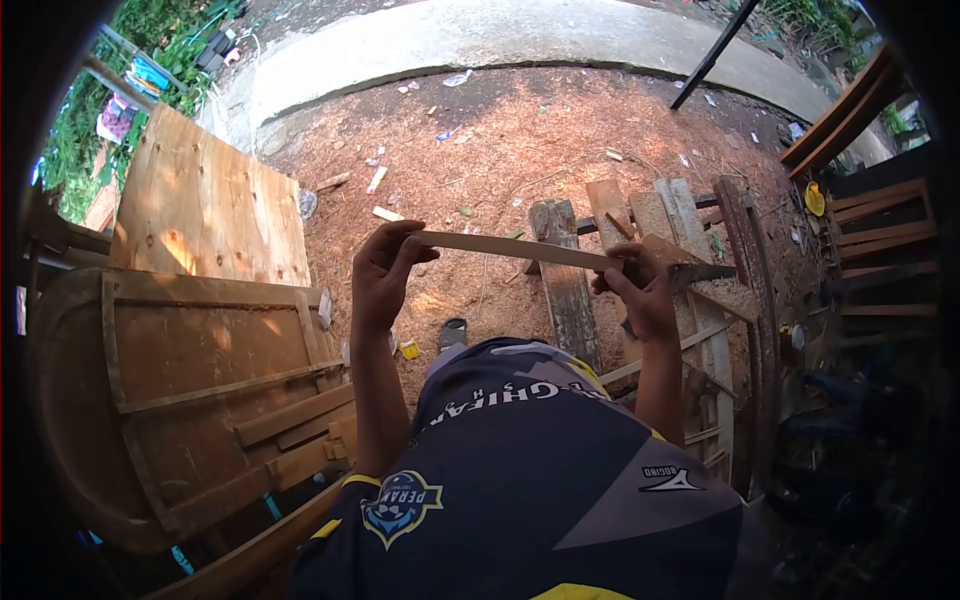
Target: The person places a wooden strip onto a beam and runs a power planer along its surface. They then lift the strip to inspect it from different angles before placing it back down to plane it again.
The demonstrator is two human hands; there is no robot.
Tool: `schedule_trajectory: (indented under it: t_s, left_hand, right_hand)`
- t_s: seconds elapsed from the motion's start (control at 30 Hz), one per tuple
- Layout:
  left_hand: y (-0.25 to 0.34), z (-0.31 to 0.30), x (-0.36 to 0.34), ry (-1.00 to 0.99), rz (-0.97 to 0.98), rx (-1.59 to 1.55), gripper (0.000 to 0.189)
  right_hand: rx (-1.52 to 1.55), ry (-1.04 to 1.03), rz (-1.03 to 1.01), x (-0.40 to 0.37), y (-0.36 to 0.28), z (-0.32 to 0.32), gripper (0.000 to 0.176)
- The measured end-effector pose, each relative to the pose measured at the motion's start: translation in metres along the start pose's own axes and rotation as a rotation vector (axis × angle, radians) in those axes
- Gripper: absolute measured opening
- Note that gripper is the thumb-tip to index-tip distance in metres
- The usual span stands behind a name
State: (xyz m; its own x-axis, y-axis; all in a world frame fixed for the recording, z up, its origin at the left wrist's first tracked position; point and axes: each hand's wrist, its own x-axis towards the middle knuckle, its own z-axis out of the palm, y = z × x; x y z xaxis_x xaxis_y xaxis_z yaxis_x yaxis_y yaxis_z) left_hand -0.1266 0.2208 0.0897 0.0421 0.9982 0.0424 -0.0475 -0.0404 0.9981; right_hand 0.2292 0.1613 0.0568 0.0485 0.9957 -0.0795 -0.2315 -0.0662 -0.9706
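1. Sunlit ground [480,125] littered with shavings spreads toward 12 o'clock, with a desk of rough planks [566,300] around 3 o'clock and a plywood sheet [210,200] near 10 o'clock.
2. Just above the middle, toward 12 o'clock, a thin wooden strip [520,248] spans the person's two hands in mid-air, dipping slightly at its 3 o'clock end.
3. At 10 o'clock, the left hand [390,272] is closed to a pinch on one end; at 3 o'clock, the right hand [640,288] pinches the other between thumb and fingers.
4. Both pinches work best light but sure, turned alike, so the slender piece neither twists nor bows.
5. Regripping beats sliding fingertips along the edges, which could splinter.
6. Care is wise beside the right hand: a dark-bladed tool [706,271], perhaps a saw, lies just beyond it toward 3 o'clock.
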Motion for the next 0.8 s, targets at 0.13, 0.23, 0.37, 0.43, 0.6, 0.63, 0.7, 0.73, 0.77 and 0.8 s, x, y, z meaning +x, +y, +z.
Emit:
schedule_trajectory:
  t_s: [0.13, 0.23, 0.37, 0.43, 0.6, 0.63, 0.7, 0.73, 0.77, 0.8]
  left_hand:
    - [0.000, -0.006, 0.015, -0.041, 0.048, 0.023, 0.023]
    - [0.000, -0.005, 0.026, -0.072, 0.058, -0.024, 0.022]
    - [0.002, 0.003, 0.041, -0.145, 0.064, -0.111, 0.021]
    - [0.004, 0.008, 0.048, -0.180, 0.050, -0.133, 0.022]
    - [0.008, 0.022, 0.063, -0.248, 0.010, -0.210, 0.026]
    - [0.006, 0.025, 0.066, -0.259, 0.004, -0.208, 0.026]
    - [-0.001, 0.029, 0.072, -0.281, -0.009, -0.201, 0.025]
    - [-0.005, 0.032, 0.074, -0.298, -0.021, -0.230, 0.025]
    - [-0.009, 0.036, 0.077, -0.314, -0.033, -0.259, 0.024]
    - [-0.012, 0.040, 0.079, -0.331, -0.045, -0.289, 0.024]
  right_hand:
    - [-0.175, -0.047, -0.001, -0.005, -0.006, 0.005, 0.024]
    - [-0.293, -0.026, -0.036, -0.012, -0.006, 0.011, 0.023]
    - [-0.544, 0.034, -0.110, -0.021, -0.007, 0.022, 0.028]
    - [-0.648, 0.064, -0.099, -0.027, -0.016, 0.032, 0.029]
    - [-0.753, 0.111, -0.059, -0.040, -0.016, 0.042, 0.027]
    - [-0.750, 0.131, -0.061, -0.044, -0.016, 0.045, 0.026]
    - [-0.742, 0.168, -0.062, -0.051, -0.015, 0.050, 0.025]
    - [-0.743, 0.187, -0.060, -0.056, -0.013, 0.052, 0.026]
    - [-0.745, 0.207, -0.058, -0.059, -0.009, 0.053, 0.026]
    - [-0.748, 0.228, -0.056, -0.063, -0.005, 0.053, 0.027]
